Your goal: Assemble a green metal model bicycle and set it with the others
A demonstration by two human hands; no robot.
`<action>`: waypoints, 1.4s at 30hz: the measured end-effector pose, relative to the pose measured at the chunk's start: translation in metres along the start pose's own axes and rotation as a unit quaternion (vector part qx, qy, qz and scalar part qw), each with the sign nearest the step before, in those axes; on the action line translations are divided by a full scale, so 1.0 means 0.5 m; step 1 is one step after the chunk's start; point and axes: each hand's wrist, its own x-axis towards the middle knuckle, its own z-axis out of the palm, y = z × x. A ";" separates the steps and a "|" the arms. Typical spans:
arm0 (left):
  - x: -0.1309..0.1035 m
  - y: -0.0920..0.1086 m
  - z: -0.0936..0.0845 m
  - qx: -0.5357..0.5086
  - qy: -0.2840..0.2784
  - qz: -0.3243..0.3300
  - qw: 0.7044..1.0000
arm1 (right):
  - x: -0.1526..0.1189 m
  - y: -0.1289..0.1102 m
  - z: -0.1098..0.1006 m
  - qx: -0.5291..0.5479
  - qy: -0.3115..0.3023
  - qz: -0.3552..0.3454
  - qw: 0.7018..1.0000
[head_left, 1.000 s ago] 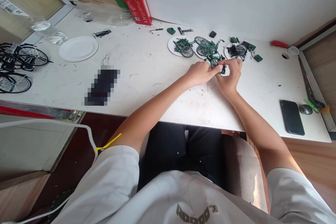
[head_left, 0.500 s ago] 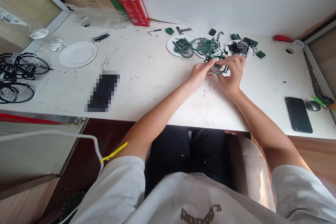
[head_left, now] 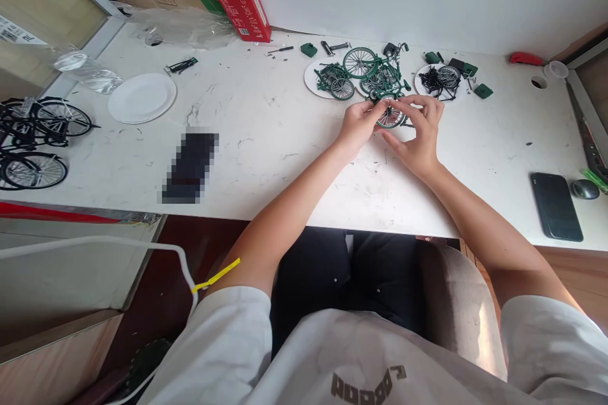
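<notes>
We hold a green model bicycle (head_left: 392, 118) by a wheel, right of the middle of the surface (head_left: 266, 158) and rather nearer its back edge than its front. Our left hand (head_left: 357, 126) pinches it at the wheel's left side, thumb on top; our right hand (head_left: 422, 133) curves around the other side, forefinger at the wheel and thumb lower down, though we cannot tell whether it grips. Beyond our left hand, green bicycle parts (head_left: 342, 88) lie on a white plate (head_left: 310, 80); to the right, a second plate (head_left: 418, 83) carries black parts (head_left: 448, 77). A red box (head_left: 247, 9) stands at the back edge, black model bicycles (head_left: 35, 168) sit at the left end, and a dark phone (head_left: 557, 205) lies near the front right corner.
</notes>
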 end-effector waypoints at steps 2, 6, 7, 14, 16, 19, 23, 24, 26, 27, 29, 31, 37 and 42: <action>0.003 -0.002 -0.001 0.003 0.007 0.007 1.000 | -0.002 0.000 0.003 0.011 0.014 -0.003 1.000; 0.000 0.001 0.003 0.005 0.007 0.001 1.000 | -0.006 0.002 0.006 0.012 0.037 0.018 0.999; -0.001 0.001 0.004 0.004 0.003 0.002 1.000 | -0.006 0.002 0.006 0.012 0.043 0.024 0.999; 0.001 -0.018 0.006 0.010 -0.012 0.040 0.999 | -0.001 0.008 0.000 0.024 0.080 0.013 0.996; 0.002 -0.022 0.004 0.015 -0.014 0.059 0.998 | 0.000 0.010 -0.002 0.023 0.085 0.013 0.996; 0.000 -0.022 0.002 0.023 -0.032 0.078 0.996 | -0.001 0.012 -0.002 0.025 0.084 0.031 0.996; -0.003 -0.014 0.003 0.032 -0.048 0.060 0.996 | -0.003 0.011 0.001 0.014 0.082 0.040 0.996; -0.003 -0.011 0.003 0.036 -0.043 0.053 0.997 | -0.003 0.012 0.001 0.007 0.082 0.038 0.996; -0.002 -0.004 0.002 0.038 -0.025 0.048 0.998 | -0.001 0.015 0.000 -0.002 0.077 0.032 0.997; -0.001 -0.001 0.000 0.036 -0.018 0.050 0.998 | 0.001 0.019 -0.002 -0.001 0.071 0.027 0.997; 0.006 0.003 -0.008 0.030 -0.005 0.059 0.998 | 0.009 0.027 -0.009 0.013 0.045 0.014 0.999; 0.016 0.004 -0.019 0.031 0.009 0.068 0.997 | 0.021 0.037 -0.021 0.033 -0.014 0.000 0.999; 0.046 -0.011 -0.037 0.058 0.067 0.111 0.990 | 0.050 0.049 -0.058 0.102 -0.252 0.008 0.962; 0.050 -0.022 -0.035 0.056 0.059 0.112 0.990 | 0.044 0.042 -0.058 0.119 -0.289 -0.003 0.950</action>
